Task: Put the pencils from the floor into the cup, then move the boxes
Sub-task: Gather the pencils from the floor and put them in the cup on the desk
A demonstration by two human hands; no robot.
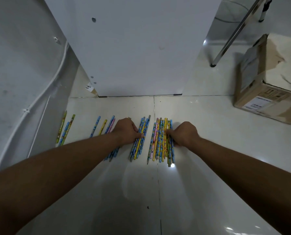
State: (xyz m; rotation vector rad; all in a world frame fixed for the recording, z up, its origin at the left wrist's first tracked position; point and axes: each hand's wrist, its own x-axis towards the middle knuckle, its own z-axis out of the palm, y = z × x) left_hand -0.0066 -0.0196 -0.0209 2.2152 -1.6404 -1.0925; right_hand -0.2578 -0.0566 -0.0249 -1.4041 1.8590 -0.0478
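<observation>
Many patterned pencils in blue, yellow and pink lie in rows on the glossy white floor. The biggest bunch (161, 141) lies right of centre, and my right hand (183, 134) rests on its right side with fingers curled around some of them. A smaller bunch (140, 138) lies at the centre; my left hand (127, 130) touches its left edge with the fingertips. More loose pencils (100, 127) lie to the left, and a few (65, 129) lie near the wall. No cup is in view.
A white cabinet panel (138, 48) stands straight ahead. A worn cardboard box (268, 87) sits on the floor at the right, behind it a metal leg (232, 34). A white wall with a cable (39, 92) runs along the left.
</observation>
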